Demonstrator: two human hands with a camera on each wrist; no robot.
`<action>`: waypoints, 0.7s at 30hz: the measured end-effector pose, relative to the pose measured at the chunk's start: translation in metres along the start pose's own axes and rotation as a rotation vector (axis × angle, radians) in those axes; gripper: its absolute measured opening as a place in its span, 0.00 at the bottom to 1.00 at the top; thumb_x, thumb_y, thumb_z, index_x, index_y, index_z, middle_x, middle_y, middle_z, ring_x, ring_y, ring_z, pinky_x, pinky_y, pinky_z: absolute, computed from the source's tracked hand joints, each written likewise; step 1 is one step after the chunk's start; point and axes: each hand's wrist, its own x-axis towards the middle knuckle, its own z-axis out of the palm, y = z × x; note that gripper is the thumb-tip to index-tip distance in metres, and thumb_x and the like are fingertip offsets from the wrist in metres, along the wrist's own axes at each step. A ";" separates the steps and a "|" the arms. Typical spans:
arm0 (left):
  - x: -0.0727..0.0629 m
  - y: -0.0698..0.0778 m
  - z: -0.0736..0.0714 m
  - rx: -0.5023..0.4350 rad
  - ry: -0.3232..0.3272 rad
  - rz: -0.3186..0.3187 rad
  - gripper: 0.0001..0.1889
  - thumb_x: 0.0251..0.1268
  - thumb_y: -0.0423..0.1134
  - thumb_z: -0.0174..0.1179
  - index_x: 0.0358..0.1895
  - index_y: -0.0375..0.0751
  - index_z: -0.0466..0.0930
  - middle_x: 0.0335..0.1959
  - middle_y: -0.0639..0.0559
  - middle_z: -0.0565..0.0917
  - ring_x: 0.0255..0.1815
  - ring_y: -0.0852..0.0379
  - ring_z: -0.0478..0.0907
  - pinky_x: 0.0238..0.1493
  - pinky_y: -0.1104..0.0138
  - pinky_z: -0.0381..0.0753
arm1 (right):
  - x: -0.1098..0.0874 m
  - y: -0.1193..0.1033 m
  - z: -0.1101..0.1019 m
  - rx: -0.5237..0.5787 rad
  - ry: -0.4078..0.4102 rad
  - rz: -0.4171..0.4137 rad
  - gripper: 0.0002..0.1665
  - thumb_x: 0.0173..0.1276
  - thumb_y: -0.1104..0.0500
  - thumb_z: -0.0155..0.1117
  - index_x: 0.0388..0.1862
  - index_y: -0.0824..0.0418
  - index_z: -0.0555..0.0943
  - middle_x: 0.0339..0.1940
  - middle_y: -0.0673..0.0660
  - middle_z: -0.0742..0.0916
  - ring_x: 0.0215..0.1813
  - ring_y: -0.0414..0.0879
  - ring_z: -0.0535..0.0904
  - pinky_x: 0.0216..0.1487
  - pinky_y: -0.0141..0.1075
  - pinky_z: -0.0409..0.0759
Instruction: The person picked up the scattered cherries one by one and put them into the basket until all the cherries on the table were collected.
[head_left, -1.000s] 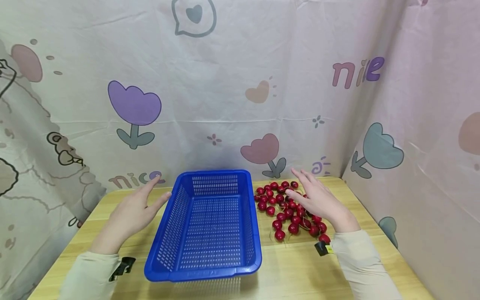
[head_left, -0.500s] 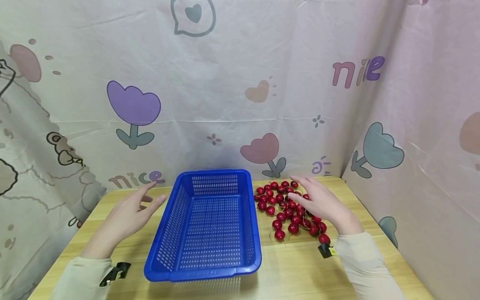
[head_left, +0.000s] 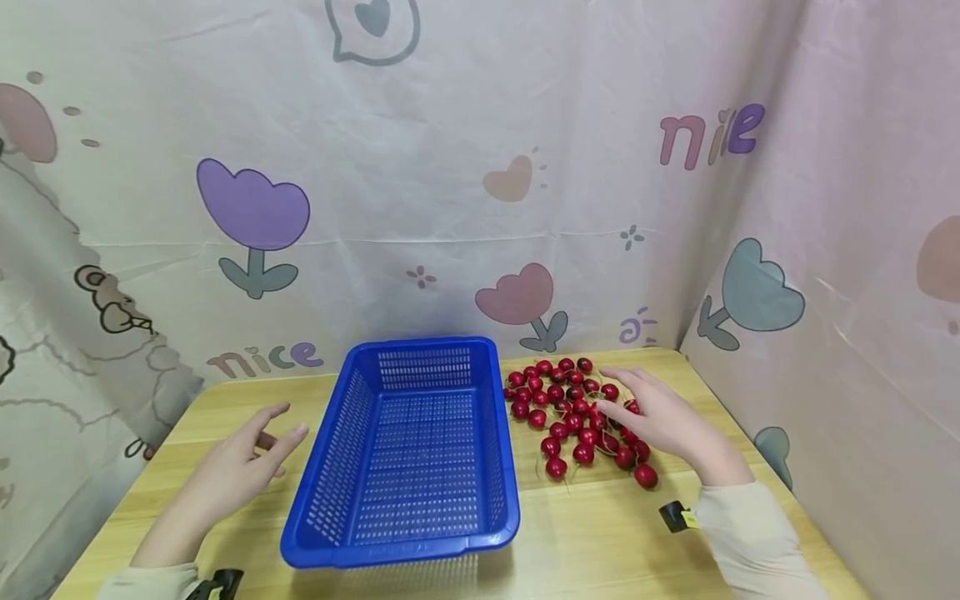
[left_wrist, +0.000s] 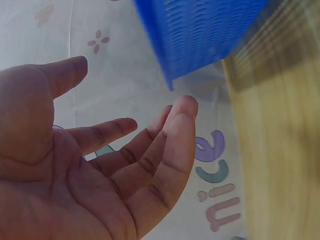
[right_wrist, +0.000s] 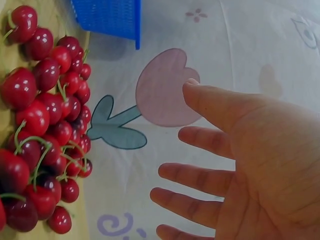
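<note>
A blue plastic basket (head_left: 420,552) with slotted walls stands at the middle of the table, with nothing inside. Right of it lies a spread of red cherries (head_left: 573,422), some with green stems. My left hand (head_left: 228,475) hovers left of the basket, apart from it; in the left wrist view its fingers are loosely bent around nothing. Over the right side of the cherries hangs my right hand (head_left: 660,419), hiding some of them in the head view. The right wrist view shows its fingers (right_wrist: 197,177) extended and apart from the cherries (right_wrist: 45,120).
The light wooden table (head_left: 585,542) reaches back to a pale curtain (head_left: 420,167) printed with flowers and words. The curtain also closes off both sides. Each wrist carries a small black camera mount, such as the right one (head_left: 677,517).
My left hand has drawn back down and left, away from the basket. The right hand has shifted slightly right and down. The head view has turned a little; basket and cherries stay put.
</note>
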 end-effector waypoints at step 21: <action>-0.025 0.004 0.028 -0.154 -0.103 -0.078 0.42 0.86 0.63 0.48 0.86 0.37 0.51 0.33 0.49 0.82 0.25 0.53 0.80 0.24 0.64 0.80 | -0.022 0.040 0.011 -0.020 -0.119 0.047 0.34 0.78 0.49 0.70 0.72 0.69 0.76 0.67 0.72 0.84 0.66 0.71 0.81 0.65 0.67 0.82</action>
